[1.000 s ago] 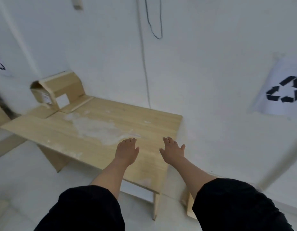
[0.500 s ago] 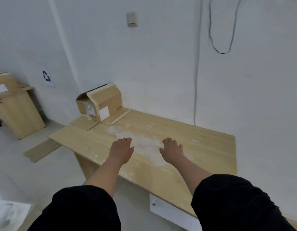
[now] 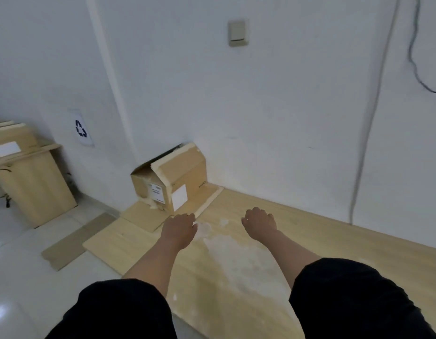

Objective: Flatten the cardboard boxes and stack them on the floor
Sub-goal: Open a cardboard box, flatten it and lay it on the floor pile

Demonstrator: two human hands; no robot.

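A brown cardboard box [image 3: 174, 182] with white labels lies on its side at the far left corner of the wooden table [image 3: 310, 245], against the wall, its flaps spread open on the tabletop. My left hand [image 3: 180, 228] hovers just in front of the box, fingers loosely curled, holding nothing. My right hand [image 3: 259, 223] hangs over the table to the right of the box, also loosely curled and empty. Neither hand touches the box.
A flat cardboard piece [image 3: 75, 241] lies on the pale floor left of the table. Further left stands a wooden cabinet [image 3: 33, 182] with boxes on top. A recycling sign [image 3: 81, 128] hangs on the white wall. A whitish stain marks the tabletop.
The view has swung left and closer to the box. Both hands have moved forward toward it, and their fingers have gone from spread flat to loosely curled.
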